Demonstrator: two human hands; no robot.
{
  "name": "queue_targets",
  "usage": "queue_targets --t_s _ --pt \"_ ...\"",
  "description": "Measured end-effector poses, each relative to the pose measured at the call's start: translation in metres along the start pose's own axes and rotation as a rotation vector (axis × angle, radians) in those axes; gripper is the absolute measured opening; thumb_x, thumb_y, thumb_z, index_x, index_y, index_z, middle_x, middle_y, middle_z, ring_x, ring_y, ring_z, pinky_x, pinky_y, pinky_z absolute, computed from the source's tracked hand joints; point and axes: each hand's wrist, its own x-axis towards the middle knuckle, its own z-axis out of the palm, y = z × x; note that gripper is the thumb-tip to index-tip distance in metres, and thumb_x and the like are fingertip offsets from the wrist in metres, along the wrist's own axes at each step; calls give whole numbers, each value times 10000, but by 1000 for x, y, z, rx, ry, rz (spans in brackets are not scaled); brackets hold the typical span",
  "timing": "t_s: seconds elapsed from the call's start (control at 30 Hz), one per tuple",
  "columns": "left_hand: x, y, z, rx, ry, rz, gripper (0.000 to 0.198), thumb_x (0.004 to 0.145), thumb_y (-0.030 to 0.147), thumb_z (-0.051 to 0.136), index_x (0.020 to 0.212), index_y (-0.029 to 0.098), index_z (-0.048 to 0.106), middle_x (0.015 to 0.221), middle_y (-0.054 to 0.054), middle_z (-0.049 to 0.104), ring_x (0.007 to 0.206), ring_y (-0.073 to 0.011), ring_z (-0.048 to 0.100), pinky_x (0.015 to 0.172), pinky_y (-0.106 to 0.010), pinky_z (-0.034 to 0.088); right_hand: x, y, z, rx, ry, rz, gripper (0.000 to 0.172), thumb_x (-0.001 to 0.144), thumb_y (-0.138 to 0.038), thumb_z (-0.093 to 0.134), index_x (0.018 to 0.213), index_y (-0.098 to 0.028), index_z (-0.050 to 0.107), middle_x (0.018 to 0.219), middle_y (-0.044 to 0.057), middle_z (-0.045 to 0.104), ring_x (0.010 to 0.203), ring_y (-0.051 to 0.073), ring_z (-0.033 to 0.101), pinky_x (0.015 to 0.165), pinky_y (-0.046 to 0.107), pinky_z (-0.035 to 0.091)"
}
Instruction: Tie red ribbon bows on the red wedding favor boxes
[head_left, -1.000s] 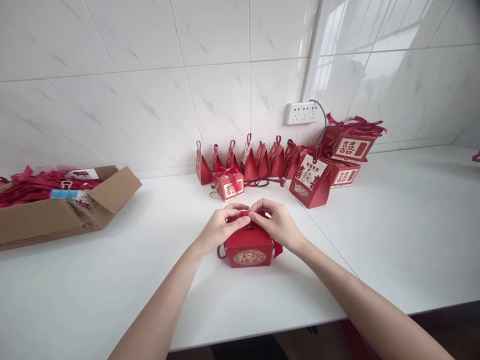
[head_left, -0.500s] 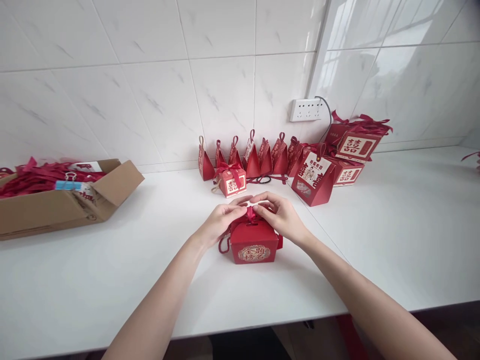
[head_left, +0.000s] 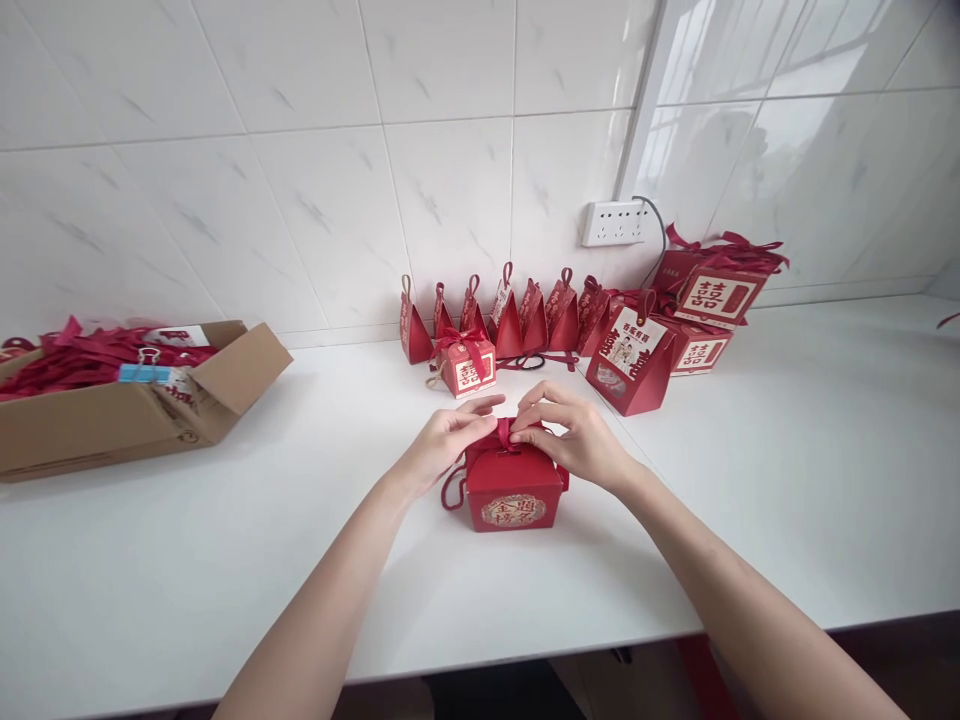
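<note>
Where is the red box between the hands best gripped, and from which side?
Probably by its two flat side walls, coming from left and right: the red box stands upright, and the ribbon knot pinched by the left hand and right hand occupies its top.

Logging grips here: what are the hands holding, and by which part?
The ribbon on the red box, at its knot: left hand pinches one side, right hand the other.

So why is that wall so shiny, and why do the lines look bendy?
Head view: the right wall's tiles mirror bright window light, so they glare; the wide lens bends the grout lines and the counter edge; left hand, right hand, ribbon and box look sharp.
</note>
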Motion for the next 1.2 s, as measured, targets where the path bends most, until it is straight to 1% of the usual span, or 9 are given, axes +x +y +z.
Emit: queue_targets --t_s 0.1,0.23,0.43,0.6,0.7,0.8,0.87,1.03,1.2 --pt "-7 12 -4 304 -6 76 318 834 454 543 758 202 723 1360 -56 470 1282 -286 386 971 -375 401 0 1 -6 -27 -51 -25 151 870 -204 559 768 -198 670 848 44 556 783 160 577 734 315 490" --pt "-14 25 -5 542 21 100 341 850 456 499 751 207 709 1216 -58 523 1125 -238 501 869 -331 450 0 0 -13 -58 -91 -66 148 882 -169 537 815 -184 668 846 51 556 772 153 564 706 295 484" --pt "-20 34 -4 589 15 23 302 815 408 531 661 176 649 870 -23 541 695 -118 531 655 -267 454 1 -3 -23 -99 -183 -70 154 866 -146 555 825 -188 697 817 42 542 737 141 539 692 287 458" --pt "-27 39 -10 557 -61 -98 325 812 352 520 556 151 538 809 10 503 454 -29 448 485 -227 395 0 -5 -34 -108 -215 -62 182 866 -146 539 818 -186 710 807 49 535 734 146 525 668 284 444" --pt "-28 40 -12 545 -107 -157 333 794 359 532 540 151 475 805 6 494 438 -36 460 371 -201 324 -1 -9 -39 -85 -259 -24 195 879 -194 526 816 -189 711 792 49 525 717 142 523 623 263 431" --pt "-28 42 -11 541 -129 -210 307 785 421 553 617 170 497 761 -2 515 467 -77 508 324 -186 299 0 -20 -43 -71 -340 64 179 864 -319 570 859 -199 702 807 45 560 716 143 530 624 261 422" --pt "-30 44 -10 543 -121 -245 269 802 448 538 733 188 541 675 11 526 452 -83 500 332 -178 306 0 -30 -43 -76 -356 201 264 866 -427 548 861 -194 670 768 30 585 670 135 526 595 254 411" --pt "-38 44 -4 522 -46 -240 262 842 449 505 1050 289 516 749 45 563 460 -63 497 381 -170 360 -8 -54 -35 -211 -385 541 487 903 -561 365 602 -195 475 516 -23 472 460 98 384 432 235 297" --pt "-41 36 0 692 -29 -64 150 876 391 482 940 281 563 848 45 571 556 -60 493 489 -188 405 -18 -62 -17 -297 -357 626 375 835 -514 519 625 -208 460 517 -37 493 441 94 392 413 224 287"
